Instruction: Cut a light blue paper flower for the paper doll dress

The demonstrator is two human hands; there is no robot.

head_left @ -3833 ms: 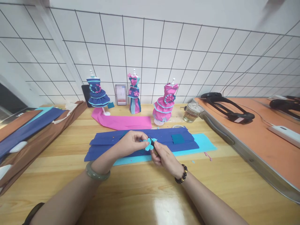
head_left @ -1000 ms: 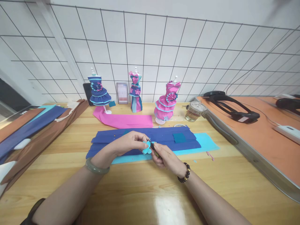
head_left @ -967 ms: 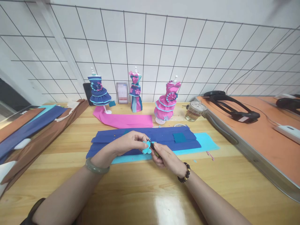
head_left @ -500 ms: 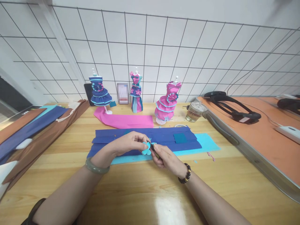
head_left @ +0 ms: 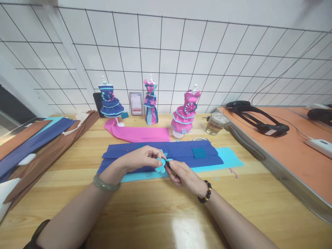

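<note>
Between finger and thumb, my left hand [head_left: 142, 159] pinches a small light-blue flower-shaped piece [head_left: 160, 167]. My right hand [head_left: 183, 176] is closed round a slim dark tool [head_left: 169, 167], whose tip touches or nearly touches the flower piece; the tool's exact kind is hard to make out. Beneath both hands lies dark-blue sheet material [head_left: 178, 148], on top of a light-blue sheet [head_left: 230, 157]. A small teal square [head_left: 199, 153] rests on the dark-blue sheet, right of my hands.
Three small dressed mannequins [head_left: 111, 102] [head_left: 150, 102] [head_left: 185, 112] stand at the back, behind a pink sheet [head_left: 142, 134]. A glass [head_left: 217, 123] stands right of them. Folded brown material [head_left: 52, 152] lies left; a black headset [head_left: 256, 117] rests on the orange surface [head_left: 293, 152].
The flower piece has shifted and turned slightly left at the tool's tip. The left part of the dark-blue sheet has moved a little. Both hands keep their hold.
</note>
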